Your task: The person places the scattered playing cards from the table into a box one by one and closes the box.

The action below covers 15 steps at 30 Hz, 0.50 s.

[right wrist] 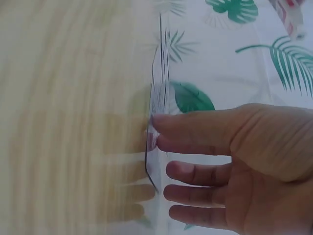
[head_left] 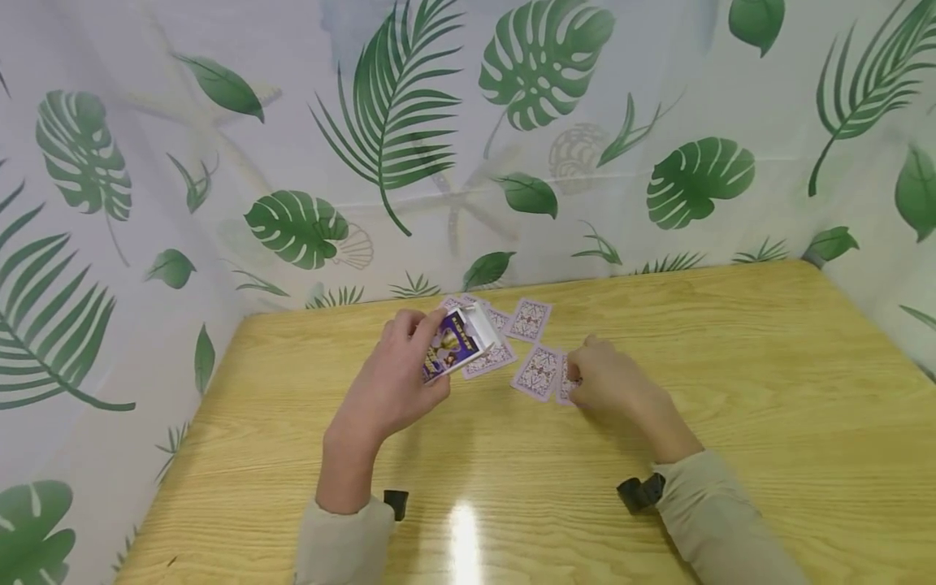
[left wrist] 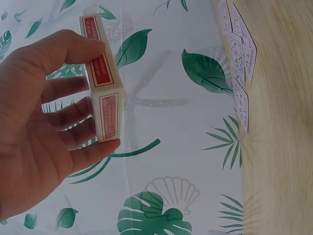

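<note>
My left hand (head_left: 387, 380) grips a purple-and-white playing-card box (head_left: 448, 348) above the table, its white flap end facing right. In the left wrist view, red-and-white panels show on the side of the box (left wrist: 102, 73), with the thumb along one edge and fingers beneath. The right hand (head_left: 617, 380) is low over the table, pinching a playing card (head_left: 564, 383) with thumb and forefinger and partly covering it. In the right wrist view, that card (right wrist: 152, 159) appears nearly edge-on at the fingertips, other fingers loosely extended. Beside it lies another patterned card (head_left: 537, 372).
Several more cards lie face down, some overlapping, below and behind the box, including one card (head_left: 530, 319) at the back. The wooden table (head_left: 738, 390) meets a leaf-print cloth (head_left: 439, 162) along its far edge. Black wrist cameras sit near both sleeves.
</note>
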Tool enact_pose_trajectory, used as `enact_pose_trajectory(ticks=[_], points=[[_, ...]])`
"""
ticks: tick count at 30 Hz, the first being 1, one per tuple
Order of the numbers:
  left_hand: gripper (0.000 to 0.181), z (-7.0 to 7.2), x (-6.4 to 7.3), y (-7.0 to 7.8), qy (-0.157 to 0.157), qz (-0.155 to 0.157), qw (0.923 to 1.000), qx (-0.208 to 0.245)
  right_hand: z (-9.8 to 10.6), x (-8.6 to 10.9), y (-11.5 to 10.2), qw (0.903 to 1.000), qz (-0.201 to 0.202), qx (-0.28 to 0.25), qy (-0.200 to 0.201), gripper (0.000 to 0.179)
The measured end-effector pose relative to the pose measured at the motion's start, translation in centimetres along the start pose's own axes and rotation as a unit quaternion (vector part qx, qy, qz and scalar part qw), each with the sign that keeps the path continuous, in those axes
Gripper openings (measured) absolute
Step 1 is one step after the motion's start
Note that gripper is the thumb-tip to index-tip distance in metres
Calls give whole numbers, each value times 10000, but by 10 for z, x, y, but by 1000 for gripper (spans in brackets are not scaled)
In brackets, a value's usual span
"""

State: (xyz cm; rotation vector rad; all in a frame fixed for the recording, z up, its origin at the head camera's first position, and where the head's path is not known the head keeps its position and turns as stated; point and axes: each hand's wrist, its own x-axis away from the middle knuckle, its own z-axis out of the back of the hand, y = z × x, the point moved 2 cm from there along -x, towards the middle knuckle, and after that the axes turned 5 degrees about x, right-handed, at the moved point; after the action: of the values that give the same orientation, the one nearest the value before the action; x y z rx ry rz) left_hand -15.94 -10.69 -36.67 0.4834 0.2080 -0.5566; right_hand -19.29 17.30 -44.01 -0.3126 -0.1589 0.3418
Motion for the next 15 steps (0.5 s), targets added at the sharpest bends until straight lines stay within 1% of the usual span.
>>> enact_pose_trajectory(ticks=[2, 6, 8, 10, 12, 13, 15], points=[[76, 0, -1, 1, -18, 3, 10000, -19, 4, 1, 8, 9999, -108, -78, -41, 29], [77, -1, -2, 3, -57, -34, 10000, -34, 9, 4, 22, 9996, -55, -137, -239, 70], [76, -2, -2, 4, -83, -57, 9999, -52, 9, 5, 27, 9988, -75, -162, -446, 77], [75, -4, -1, 5, -116, -68, 9999, -91, 7, 6, 31, 9967, -194, -364, -692, 76], [74, -6, -1, 5, -133, -100, 9998, -131, 4, 7, 36, 9931, -343, -669, -899, 65], [74, -7, -1, 6, -134, -119, 9997, -153, 4, 7, 38, 9907, -407, -857, -972, 56], [74, -8, -3, 7, -125, -165, 9996, -190, 6, 8, 42, 9880, -360, -1172, -941, 38]])
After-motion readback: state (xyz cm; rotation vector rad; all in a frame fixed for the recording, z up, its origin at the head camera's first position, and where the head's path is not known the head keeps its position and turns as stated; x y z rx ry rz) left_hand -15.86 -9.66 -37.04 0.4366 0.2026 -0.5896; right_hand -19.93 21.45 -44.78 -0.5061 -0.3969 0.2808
